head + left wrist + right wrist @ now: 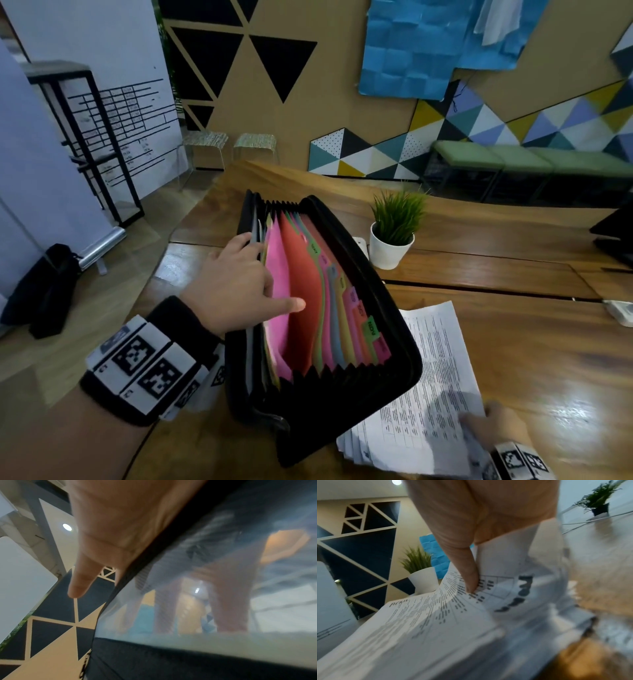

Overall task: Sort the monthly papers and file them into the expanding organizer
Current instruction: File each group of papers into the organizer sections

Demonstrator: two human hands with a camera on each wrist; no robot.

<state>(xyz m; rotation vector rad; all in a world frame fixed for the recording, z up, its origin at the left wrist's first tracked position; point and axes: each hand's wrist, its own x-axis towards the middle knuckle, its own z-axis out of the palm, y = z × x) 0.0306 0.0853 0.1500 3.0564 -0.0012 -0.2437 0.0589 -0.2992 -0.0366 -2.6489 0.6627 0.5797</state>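
A black expanding organizer (402, 370) stands open on the wooden table (513, 260). Inside it are pink (277, 274), red (305, 274) and other coloured dividers with month tabs, one reading NOV (371, 327). My left hand (233, 284) is at its left side: the fingers reach straight down into a front pocket and the thumb lies across the pink divider. In the left wrist view several fingers (229, 601) show through a translucent sheet. At the lower right, my right hand (496, 425) grips a stack of printed papers (431, 377) by its near corner, thumb (469, 574) on the top sheet (419, 622).
A small green plant in a white pot (394, 233) stands just behind the organizer. A dark object (616, 233) sits at the table's right edge, with a small white item (620, 310) near it. Stools and a green bench line the patterned wall beyond.
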